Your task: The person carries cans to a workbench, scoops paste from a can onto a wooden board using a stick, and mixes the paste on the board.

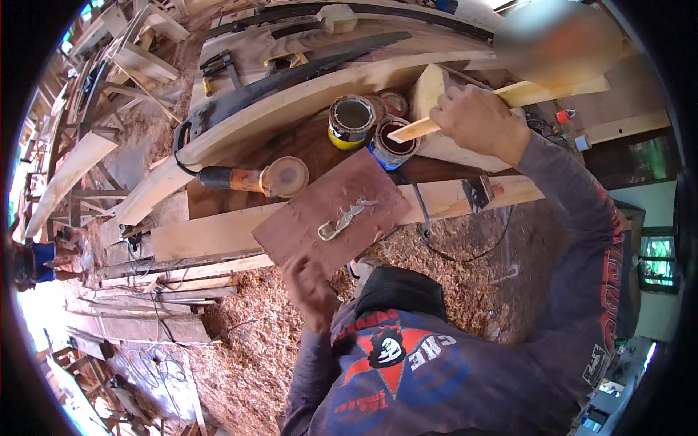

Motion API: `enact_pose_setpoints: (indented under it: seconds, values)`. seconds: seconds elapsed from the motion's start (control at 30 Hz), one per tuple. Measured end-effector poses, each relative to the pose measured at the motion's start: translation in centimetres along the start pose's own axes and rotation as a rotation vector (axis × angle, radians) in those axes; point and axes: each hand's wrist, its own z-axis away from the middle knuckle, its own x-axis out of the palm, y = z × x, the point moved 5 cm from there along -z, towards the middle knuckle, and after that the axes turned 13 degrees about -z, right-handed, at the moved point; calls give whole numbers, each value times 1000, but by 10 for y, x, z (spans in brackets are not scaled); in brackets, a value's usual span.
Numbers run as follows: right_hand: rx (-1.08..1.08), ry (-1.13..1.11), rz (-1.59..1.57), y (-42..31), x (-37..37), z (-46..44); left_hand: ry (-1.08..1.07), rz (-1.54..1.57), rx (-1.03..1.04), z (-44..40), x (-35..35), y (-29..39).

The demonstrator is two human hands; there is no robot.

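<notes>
Head view: shavings-strewn workshop floor (247,334)

The right hand (481,125) holds a wooden stick (414,131) over a can (395,154).

Live from your own head, one wide view looked forward and down!
It peered over your shirt (396,363), close above your left hand (309,287) and right hand (476,120), took in the curved timber (291,109) beyond them and the shavings-covered floor (243,320) farther below, and bowed everything inside a dark, rounded border.
</notes>
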Motion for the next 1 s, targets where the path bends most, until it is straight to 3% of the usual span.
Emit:
enact_pose_setpoints:
  seconds: [0.13, 0.27, 0.33, 0.4, 0.43, 0.47, 0.53, 0.57, 0.67, 0.77, 0.83, 0.93, 1.0]
  values:
    - [14, 63, -10, 7, -20, 13, -181, 155, 164, -45, 58, 66]
    - [160, 169, -100, 33, -45, 56, -248, 250, 133, -53, 83, 82]
    - [289, 188, -222, 49, -43, 89, -278, 481, -169, -44, 99, 75]
    - [386, 371, -681, 60, -41, 111, -399, 458, -171, -35, 111, 99]
    - [404, 445, -871, 51, -33, 119, -560, 535, -161, -28, 122, 118]
    - [386, 500, -974, 38, -20, 123, -722, 607, -152, -21, 131, 139]
    - [276, 673, -1164, 3, 6, 125, -809, 690, -83, -16, 136, 171]
    - [211, 836, -1138, -20, 15, 120, -729, 754, -7, -13, 135, 173]
    - [104, 943, -1214, -79, 30, 104, -557, 728, 159, -29, 122, 196]
    - [116, 987, -1233, -103, 35, 104, -584, 867, -86, -35, 107, 182]
    - [137, 948, -1214, -111, 38, 109, -510, 918, -110, -37, 82, 171]
    - [250, 837, -976, -99, 67, 138, -259, 1033, -86, -55, 18, 141]
    - [542, 767, -984, -80, 117, 164, -8, 1098, -81, -69, -38, 117]
